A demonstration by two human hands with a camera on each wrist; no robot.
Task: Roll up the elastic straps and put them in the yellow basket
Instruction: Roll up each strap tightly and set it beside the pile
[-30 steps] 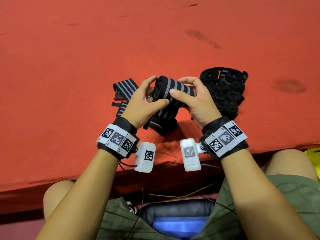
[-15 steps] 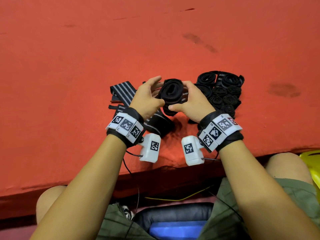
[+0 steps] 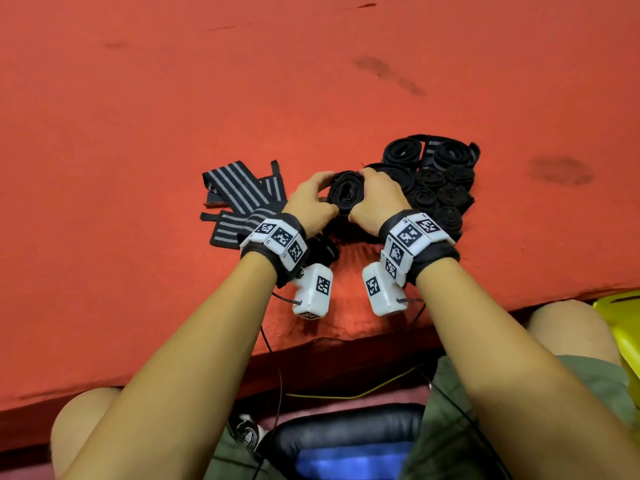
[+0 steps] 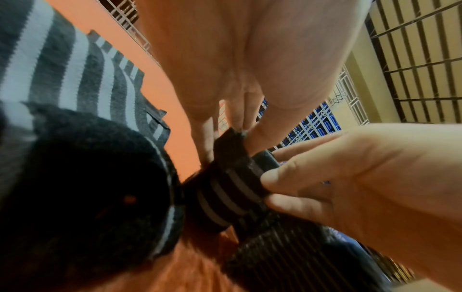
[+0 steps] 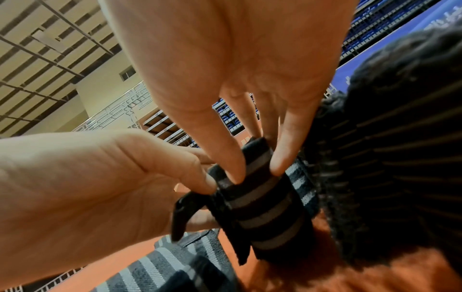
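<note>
On the red felt-covered table (image 3: pixel 138 133), far left, a few flat black elastic straps with grey stripes (image 3: pixel 239 192) are left unrolled, so plenty of the job is probably still to be done. Next over, the left hand (image 3: pixel 310 206) is curled round one side of the rolled black-and-grey striped strap (image 3: pixel 346 192), thumb and fingers pinched on the coil. The roll is held on end between both hands, just above the cloth. The right hand (image 3: pixel 377 202) is clamped on the other side, fingertips (image 5: pixel 235 173) pressed into the outer wrap. The loose tail end (image 5: pixel 182 215) is what could spoil it: if either pinch is eased, the elastic would likely spring open. Just right, a cluster of finished black rolls (image 3: pixel 440 188) is packed close and could get knocked. The yellow plastic basket (image 3: pixel 620 327) is seen low at far right, off the table.
</note>
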